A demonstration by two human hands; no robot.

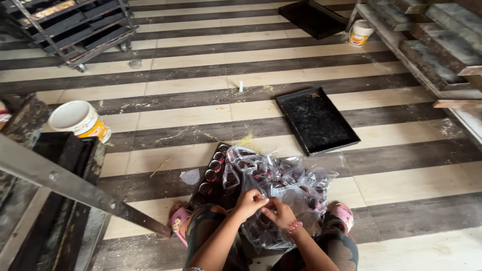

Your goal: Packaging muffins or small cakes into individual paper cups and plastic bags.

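Plastic bags [281, 180], crumpled over the dark tray [211, 183] on the floor [401, 185] between our knees, lie just ahead of our left hand [249, 202] and right hand [279, 214], whose fingers pinch the nearest bag's edge together.

from up here i see my left grip [249, 201] and right grip [279, 213] pinching a crinkly clear plastic bag [281, 183] over a dark cup tray [213, 175], with an empty black tray [316, 120] near it on the striped floor [201, 113].
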